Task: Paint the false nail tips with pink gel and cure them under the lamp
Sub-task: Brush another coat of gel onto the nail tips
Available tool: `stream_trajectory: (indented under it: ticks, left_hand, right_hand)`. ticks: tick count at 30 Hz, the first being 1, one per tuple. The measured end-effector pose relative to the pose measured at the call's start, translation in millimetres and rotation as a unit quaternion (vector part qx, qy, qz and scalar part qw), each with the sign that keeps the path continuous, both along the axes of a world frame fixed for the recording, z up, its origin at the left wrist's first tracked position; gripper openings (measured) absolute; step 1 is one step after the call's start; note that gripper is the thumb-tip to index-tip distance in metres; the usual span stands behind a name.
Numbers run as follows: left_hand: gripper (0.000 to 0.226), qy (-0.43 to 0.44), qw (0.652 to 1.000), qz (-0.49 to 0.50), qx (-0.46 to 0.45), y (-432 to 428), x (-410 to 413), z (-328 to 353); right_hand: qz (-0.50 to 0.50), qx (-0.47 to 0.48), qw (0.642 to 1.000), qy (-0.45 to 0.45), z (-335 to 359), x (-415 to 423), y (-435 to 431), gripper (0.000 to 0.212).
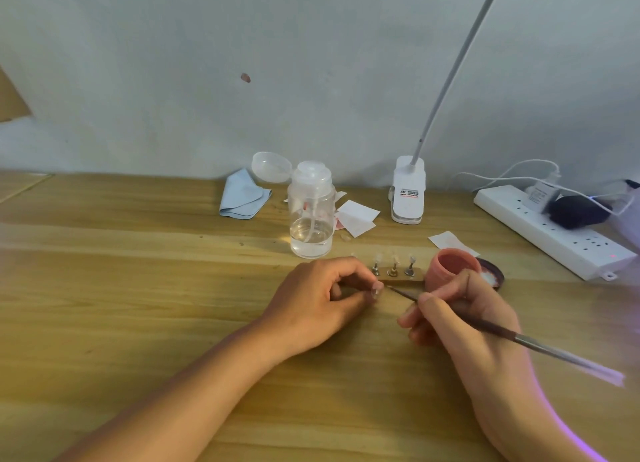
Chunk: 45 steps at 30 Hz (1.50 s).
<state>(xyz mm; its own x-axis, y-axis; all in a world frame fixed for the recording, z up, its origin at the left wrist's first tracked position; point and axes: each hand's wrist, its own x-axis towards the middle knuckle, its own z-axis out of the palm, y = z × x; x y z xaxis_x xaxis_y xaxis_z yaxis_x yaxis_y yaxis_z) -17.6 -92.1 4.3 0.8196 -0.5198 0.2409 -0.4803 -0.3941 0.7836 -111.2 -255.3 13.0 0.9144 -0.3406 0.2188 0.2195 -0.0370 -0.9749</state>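
Near the middle of the table (138, 288), in the head view, two bare hands meet over a small painting job. The left hand (322, 299) rests on the wood with its fingers curled. Its thumb and forefinger pinch a clear nail tip (376, 292), seemingly on a small stand. The right hand (460, 319) holds a thin brush (540, 344) like a pen, fingers clamped round the shaft. The bristles sit just beside the held tip; whether they touch it cannot be told.

Just behind the hands, a holder (398, 277) carries three more clear tips upright on pegs. An open pot of pink gel (450, 266) stands beside it, toward the right edge, with a dark lid (493, 276) next to it. Along the far edge are a clear pump bottle (311, 216), a folded blue cloth (242, 195), paper squares (356, 216) and a white clip lamp (408, 191). A power strip (547, 231) lies toward the far right corner. Purple light spills in from the right edge, its source out of view.

The step appears to be coating the held tip, and no tip looks pink yet. To do it well, both wrists should probably rest on the table. A small load of gel, stroked from base to free end, should give a thin, even coat. Gel should be kept off the pinching fingers.
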Motion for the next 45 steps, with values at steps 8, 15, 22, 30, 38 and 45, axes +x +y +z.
stream_trajectory:
  ticks: [8, 15, 22, 30, 38, 45]
  left_hand:
    - [0.014, -0.001, 1.000, -0.004, 0.006, -0.5, -0.3, 0.6]
    - [0.011, -0.005, 1.000, -0.009, 0.004, -0.3, -0.9, 2.2]
    - [0.009, 0.019, 0.999, -0.019, -0.018, -0.1, 1.2, -2.1]
    - [0.004, 0.119, 0.986, -0.051, -0.107, 0.0, 4.6, 0.4]
    - [0.008, 0.124, 0.983, -0.053, -0.126, -0.4, 5.8, -1.9]
    - [0.012, 0.125, 0.983, -0.051, -0.127, -0.7, 6.1, -1.9]
  right_hand:
    - [0.025, -0.076, 0.997, 0.017, 1.2, -0.3, 4.5, 0.016]
    - [0.006, -0.091, 0.996, 0.025, 3.0, -0.7, 4.9, 0.018]
    - [-0.019, -0.102, 0.995, 0.005, 3.0, -2.6, 4.9, 0.019]
    - [0.023, -0.032, 0.999, -0.036, 8.0, -3.4, 7.7, 0.021]
    - [0.012, 0.017, 1.000, 0.006, 4.7, -2.2, 2.8, 0.013]
    - [0.020, -0.004, 1.000, 0.003, 3.0, -1.3, 2.6, 0.013]
